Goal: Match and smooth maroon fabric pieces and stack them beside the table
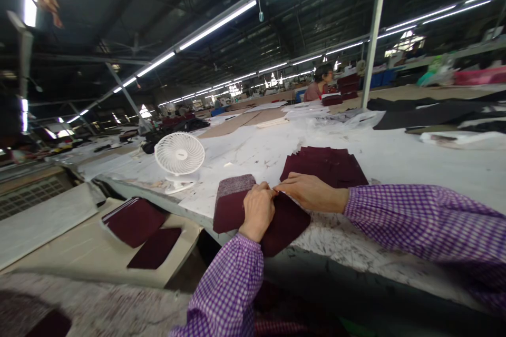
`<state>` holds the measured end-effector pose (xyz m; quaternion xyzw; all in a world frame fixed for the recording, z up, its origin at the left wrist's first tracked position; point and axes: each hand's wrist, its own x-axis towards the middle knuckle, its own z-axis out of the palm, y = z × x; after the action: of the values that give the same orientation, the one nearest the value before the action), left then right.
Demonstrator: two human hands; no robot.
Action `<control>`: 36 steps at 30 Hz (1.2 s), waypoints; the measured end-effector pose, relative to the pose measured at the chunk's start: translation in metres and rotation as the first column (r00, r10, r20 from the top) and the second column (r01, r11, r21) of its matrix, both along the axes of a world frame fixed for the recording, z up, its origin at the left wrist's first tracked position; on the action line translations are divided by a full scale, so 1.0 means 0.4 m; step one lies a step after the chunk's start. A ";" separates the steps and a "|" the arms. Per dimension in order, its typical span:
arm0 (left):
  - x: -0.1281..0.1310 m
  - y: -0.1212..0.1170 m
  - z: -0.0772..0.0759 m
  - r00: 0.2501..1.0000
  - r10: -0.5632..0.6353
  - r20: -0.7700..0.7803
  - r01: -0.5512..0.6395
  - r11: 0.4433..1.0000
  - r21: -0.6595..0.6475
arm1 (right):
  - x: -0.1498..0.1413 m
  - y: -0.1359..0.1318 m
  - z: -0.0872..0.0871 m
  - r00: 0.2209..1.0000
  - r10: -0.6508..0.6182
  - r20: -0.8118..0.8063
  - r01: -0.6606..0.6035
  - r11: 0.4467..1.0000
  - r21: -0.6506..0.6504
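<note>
My left hand (pixel 258 209) and my right hand (pixel 306 192) meet at the top edge of a dark maroon fabric piece (pixel 286 224) lying on the white table (pixel 387 168). Both hands have their fingers closed in a pinch on that edge. Both sleeves are purple checked. Just left of it lies another maroon piece (pixel 229 210) whose upper end shows a grey speckled underside (pixel 236 184). Behind my right hand is a fanned stack of maroon pieces (pixel 328 164).
A small white desk fan (pixel 179 157) stands on the table to the left. More maroon pieces (pixel 134 219) lie on a lower beige surface at left. Black fabric (pixel 430 113) lies at far right. A metal post (pixel 373 31) rises behind. A person (pixel 320 84) sits far back.
</note>
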<state>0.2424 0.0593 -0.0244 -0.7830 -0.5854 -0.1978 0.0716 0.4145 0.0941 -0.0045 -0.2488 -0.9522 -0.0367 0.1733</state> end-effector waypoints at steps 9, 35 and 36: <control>-0.029 -0.014 0.019 0.997 0.007 0.080 -0.003 0.999 -0.048 | -0.005 0.011 -0.006 0.999 -0.024 0.021 0.025 0.999 -0.022; -0.150 -0.075 -0.010 0.978 -0.140 -0.151 0.170 0.964 0.203 | -0.089 -0.008 0.099 0.826 -0.046 0.562 0.032 0.999 0.036; -0.151 -0.075 -0.009 0.974 -0.155 -0.164 0.187 0.962 0.199 | -0.096 -0.008 0.102 0.819 -0.039 0.573 0.024 0.999 0.034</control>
<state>0.1819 0.0293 -0.0281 -0.8308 -0.4840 -0.2068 0.1808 0.3759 0.0909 0.0365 -0.2399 -0.9555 -0.1245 -0.1185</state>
